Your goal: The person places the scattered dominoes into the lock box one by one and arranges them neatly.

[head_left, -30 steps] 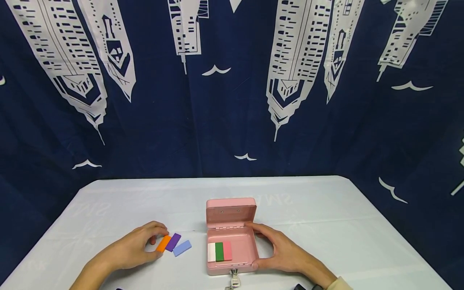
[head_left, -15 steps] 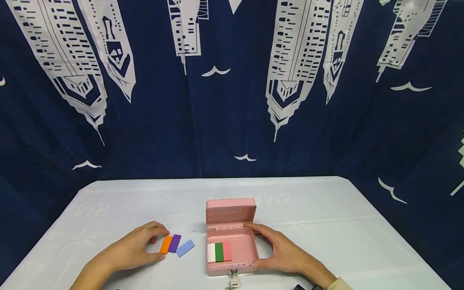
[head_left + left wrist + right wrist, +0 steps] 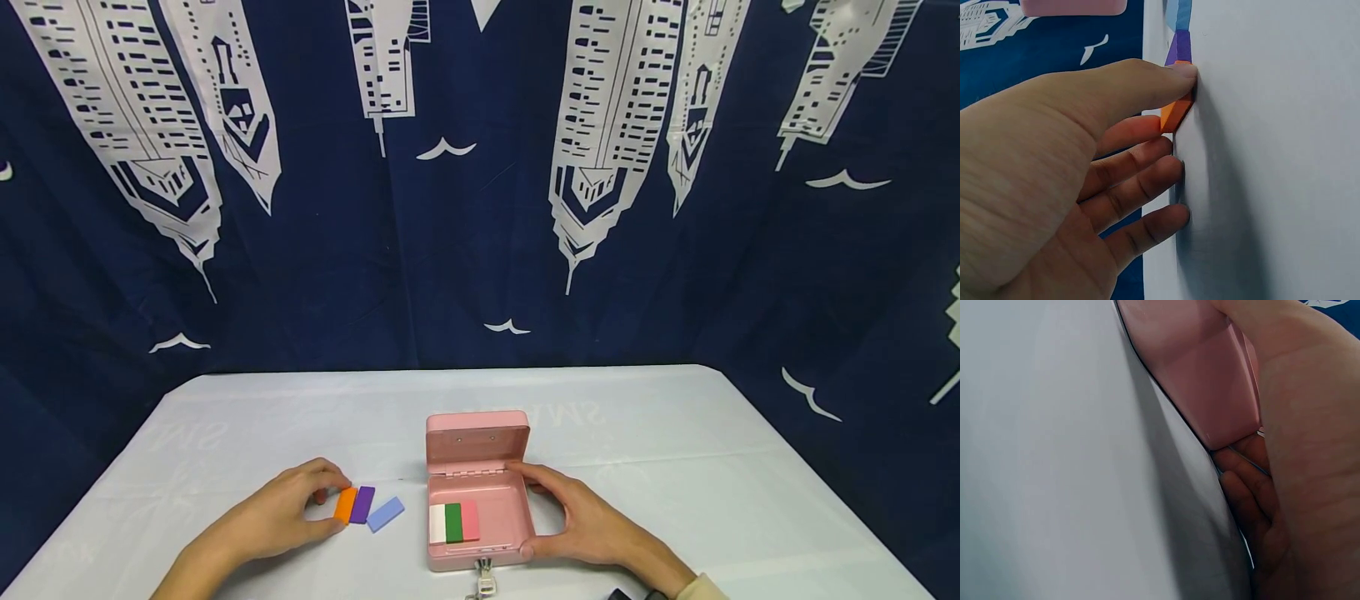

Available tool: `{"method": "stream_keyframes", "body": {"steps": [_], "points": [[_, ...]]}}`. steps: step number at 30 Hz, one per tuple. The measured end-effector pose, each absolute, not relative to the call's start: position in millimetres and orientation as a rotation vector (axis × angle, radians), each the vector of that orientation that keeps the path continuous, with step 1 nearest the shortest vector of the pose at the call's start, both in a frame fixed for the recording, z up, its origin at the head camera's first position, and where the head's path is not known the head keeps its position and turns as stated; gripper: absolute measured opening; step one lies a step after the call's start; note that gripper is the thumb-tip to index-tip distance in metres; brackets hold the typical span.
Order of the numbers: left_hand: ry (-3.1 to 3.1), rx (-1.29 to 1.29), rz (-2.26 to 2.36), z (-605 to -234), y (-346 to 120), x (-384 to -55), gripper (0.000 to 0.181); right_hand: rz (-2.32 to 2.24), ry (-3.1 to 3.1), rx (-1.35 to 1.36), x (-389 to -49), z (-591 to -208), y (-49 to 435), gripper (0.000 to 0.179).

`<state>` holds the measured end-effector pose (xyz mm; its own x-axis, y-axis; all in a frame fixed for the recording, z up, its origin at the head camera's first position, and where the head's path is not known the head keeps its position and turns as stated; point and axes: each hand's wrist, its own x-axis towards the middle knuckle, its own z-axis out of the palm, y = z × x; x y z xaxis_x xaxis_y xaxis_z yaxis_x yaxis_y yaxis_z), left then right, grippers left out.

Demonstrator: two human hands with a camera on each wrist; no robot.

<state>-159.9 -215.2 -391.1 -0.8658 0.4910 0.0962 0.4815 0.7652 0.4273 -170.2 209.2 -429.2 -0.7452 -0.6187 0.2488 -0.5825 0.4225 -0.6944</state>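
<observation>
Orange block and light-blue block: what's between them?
Purple block, between orange block and light-blue block; shows in head and left wrist views.

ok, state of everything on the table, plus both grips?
left grip: pinching the orange block
right grip: holding the pink box at its right side
pink box: upright, partly filled
lid: open
orange block: pinched
purple block: flat, beside orange block
blue block: flat, slanted
white block: in box
green block: in box
pink block: in box
key: at box front
</observation>
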Motion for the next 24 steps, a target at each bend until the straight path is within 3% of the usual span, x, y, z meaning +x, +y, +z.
{"method": "stream_keyframes", "body": {"steps": [24], "points": [[2.994, 0.883, 0.745, -387.7, -209.8, -159.8, 0.036, -1.208, 2.641, -1.051, -170.1, -428.9, 209.4, 0.090]]}}
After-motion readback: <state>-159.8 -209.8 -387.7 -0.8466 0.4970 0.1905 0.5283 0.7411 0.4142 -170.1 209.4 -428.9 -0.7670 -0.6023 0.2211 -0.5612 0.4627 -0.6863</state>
